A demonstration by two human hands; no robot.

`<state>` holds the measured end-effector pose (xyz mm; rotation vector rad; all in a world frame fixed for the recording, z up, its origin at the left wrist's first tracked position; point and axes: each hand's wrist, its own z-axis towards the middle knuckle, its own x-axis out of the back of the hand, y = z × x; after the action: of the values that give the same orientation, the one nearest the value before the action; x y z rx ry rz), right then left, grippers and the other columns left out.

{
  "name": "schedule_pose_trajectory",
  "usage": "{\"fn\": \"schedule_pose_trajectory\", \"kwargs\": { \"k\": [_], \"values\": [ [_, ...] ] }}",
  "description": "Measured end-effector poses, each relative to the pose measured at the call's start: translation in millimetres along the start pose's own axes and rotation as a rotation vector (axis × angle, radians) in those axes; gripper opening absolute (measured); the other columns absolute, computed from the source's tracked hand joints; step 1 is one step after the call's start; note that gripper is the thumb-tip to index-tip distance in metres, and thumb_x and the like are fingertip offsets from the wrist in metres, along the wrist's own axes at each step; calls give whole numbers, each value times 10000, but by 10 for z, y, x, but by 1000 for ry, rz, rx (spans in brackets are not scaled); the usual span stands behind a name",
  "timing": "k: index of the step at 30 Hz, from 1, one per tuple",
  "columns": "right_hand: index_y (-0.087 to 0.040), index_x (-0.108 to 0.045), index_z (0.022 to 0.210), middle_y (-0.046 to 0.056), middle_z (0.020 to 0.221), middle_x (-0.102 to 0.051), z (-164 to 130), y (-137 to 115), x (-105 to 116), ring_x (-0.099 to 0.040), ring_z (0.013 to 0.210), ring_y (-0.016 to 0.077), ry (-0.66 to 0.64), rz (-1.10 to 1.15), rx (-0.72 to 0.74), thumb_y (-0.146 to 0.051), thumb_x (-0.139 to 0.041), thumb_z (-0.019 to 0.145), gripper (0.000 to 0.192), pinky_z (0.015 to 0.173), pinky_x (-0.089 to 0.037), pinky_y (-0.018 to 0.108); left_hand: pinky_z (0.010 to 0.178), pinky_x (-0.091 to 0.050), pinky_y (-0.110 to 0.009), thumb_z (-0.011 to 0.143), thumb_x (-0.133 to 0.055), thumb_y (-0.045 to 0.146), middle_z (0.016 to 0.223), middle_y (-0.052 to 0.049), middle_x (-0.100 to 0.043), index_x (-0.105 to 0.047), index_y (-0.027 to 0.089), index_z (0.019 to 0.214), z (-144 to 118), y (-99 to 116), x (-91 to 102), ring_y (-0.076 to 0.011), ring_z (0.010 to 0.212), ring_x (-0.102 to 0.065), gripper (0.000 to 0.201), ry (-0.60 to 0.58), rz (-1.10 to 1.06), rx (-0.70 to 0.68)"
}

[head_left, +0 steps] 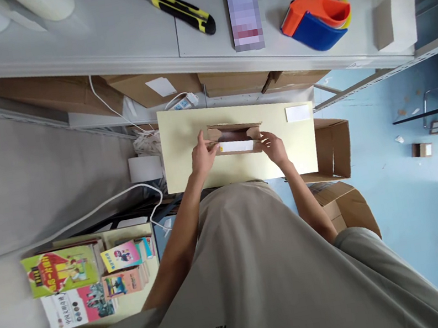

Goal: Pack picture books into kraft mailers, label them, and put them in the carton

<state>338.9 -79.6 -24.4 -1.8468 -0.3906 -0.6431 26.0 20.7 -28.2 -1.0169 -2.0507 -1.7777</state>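
Observation:
A small cardboard box lies on the pale yellow tabletop in front of me, its top flaps raised. Inside or along its near side is a white strip with a small yellow mark at its left end; I cannot tell whether it is a label or a packed item. My left hand grips the box's left end, thumb and fingers at the near corner. At the opposite end, my right hand pinches the flap and edge of the box.
A white slip lies at the table's right. On the shelf above are a box cutter, a phone and a tape dispenser. Open cartons stand right of the table. Books are stacked at lower left, near a white cable.

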Motion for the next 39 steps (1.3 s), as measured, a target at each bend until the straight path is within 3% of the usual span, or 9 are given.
{"fn": "schedule_pose_trajectory", "kwargs": {
  "k": [2,6,9,13,19,25,32,39],
  "values": [
    [-219,-669,1643,182,1386,-788,73,2,-11,-802,1026,310,32,-46,-39,-379,-744,1009,659,1014,-750,587,1203,-597,-504,1009,-843,201,1351,-148,-807,-438,218,1814,78,23,13,-330,1270,-771,902,68,55,-40],
    [-271,-518,1792,190,1520,-670,177,-28,-5,-773,1166,327,61,-104,-13,-275,-758,960,867,1053,-733,571,1252,-563,-525,955,-857,112,1454,-157,-697,-602,249,1690,211,46,112,-358,1377,-709,790,62,112,-157],
    [-334,-611,1704,148,1551,-638,184,-41,8,-760,1233,313,48,-93,62,-241,-707,985,731,1075,-728,550,1200,-600,-484,969,-848,117,1409,-153,-685,-761,216,1451,235,9,199,-330,1313,-724,500,-1,120,-178],
    [-269,-795,1417,150,1519,-671,139,-14,-4,-783,1203,308,8,-117,64,-254,-701,997,431,1093,-725,552,1137,-628,-449,1048,-767,177,1289,-114,-730,-836,233,1280,171,-60,227,-283,1141,-758,249,-69,145,-151],
    [-279,-795,1437,130,1511,-766,85,41,-50,-838,1194,311,-15,20,25,-385,-657,1062,413,1057,-756,541,1106,-658,-415,1075,-720,208,1417,-121,-709,-859,224,1328,113,-53,106,-192,919,-759,289,-29,62,-41],
    [-286,-793,1389,132,1490,-798,87,47,-115,-860,1193,324,24,114,-12,-545,-668,1076,424,1070,-754,563,1058,-680,-411,1057,-766,221,1248,-110,-749,-881,235,1303,98,-17,21,-224,951,-787,272,39,18,18],
    [-280,-800,1394,156,1500,-763,70,20,-89,-831,1236,328,25,145,17,-676,-636,1100,520,1067,-760,551,1079,-674,-383,1063,-772,208,1304,-109,-758,-861,235,1372,70,-10,66,-205,983,-793,323,21,4,8],
    [-253,-813,1402,175,1495,-729,88,2,-70,-811,1222,322,36,114,41,-671,-614,1119,544,1003,-781,501,1078,-673,-390,1063,-777,244,1292,-116,-800,-878,224,1365,92,-6,138,-211,945,-803,320,7,34,-17]
  ]
}}
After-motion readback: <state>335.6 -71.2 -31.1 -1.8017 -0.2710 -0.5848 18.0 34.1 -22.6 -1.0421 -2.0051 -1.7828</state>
